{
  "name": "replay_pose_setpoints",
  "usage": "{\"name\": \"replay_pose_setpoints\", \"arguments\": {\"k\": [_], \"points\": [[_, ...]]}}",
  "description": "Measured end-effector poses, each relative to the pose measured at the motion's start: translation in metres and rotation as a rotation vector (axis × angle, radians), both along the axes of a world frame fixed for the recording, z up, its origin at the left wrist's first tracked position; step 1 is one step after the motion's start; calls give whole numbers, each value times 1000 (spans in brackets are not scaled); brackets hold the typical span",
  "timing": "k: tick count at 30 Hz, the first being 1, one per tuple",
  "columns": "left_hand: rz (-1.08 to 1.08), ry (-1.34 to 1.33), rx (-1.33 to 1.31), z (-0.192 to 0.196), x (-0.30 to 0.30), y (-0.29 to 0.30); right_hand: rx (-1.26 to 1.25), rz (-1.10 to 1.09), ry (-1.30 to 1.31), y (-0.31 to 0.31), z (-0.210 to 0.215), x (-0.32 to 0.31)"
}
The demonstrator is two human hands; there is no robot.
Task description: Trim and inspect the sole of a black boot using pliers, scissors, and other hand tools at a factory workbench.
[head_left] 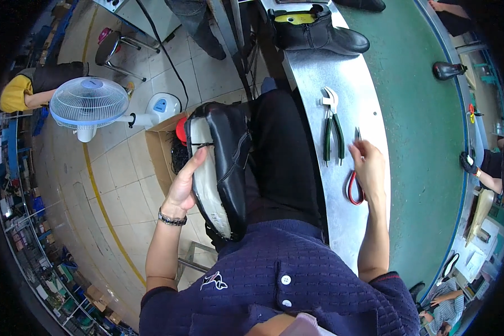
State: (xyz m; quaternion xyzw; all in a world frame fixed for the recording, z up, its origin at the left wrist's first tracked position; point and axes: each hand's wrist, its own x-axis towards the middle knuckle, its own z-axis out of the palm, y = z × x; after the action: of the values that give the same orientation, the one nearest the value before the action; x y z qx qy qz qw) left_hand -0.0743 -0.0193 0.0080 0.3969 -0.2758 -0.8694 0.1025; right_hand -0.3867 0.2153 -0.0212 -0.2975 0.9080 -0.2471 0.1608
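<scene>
My left hand [183, 187] grips a black leather boot [232, 162] by its side, above my left thigh. The boot is tipped so that its pale, unsoled underside faces left; a dark thread or strip crosses this underside near my fingertips. My right hand [371, 168] is over the metal bench, its fingers curled on a pair of red-handled scissors [352, 195]. The scissors' pointed tip shows beyond my fingers, and their middle is hidden under the hand. Just left of them lie green-handled pliers [332, 126] with a broad pale jaw.
Another black boot [319, 33] lies at the bench's far end. Left of my legs stand an open cardboard box [159, 157] and a blue-and-white fan [89, 103]. A stool [109, 50] is farther off. Other people work at both sides; a dark shoe [448, 70] rests on the green surface at right.
</scene>
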Motion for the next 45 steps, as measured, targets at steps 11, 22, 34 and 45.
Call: {"name": "replay_pose_setpoints", "arguments": {"k": [11,22,34,45], "points": [[-186,-109,-44,-4,-48,5,150,-23,175,105,-21,47],[-151,-440,-971,1,-27,50,-401,-366,-1028,74,49,62],[-96,-368,-1053,-5,-20,53,-28,281,-1484,-43,97,121],[-190,-318,-1075,-5,-18,47,132,255,-1111,-62,88,137]]}}
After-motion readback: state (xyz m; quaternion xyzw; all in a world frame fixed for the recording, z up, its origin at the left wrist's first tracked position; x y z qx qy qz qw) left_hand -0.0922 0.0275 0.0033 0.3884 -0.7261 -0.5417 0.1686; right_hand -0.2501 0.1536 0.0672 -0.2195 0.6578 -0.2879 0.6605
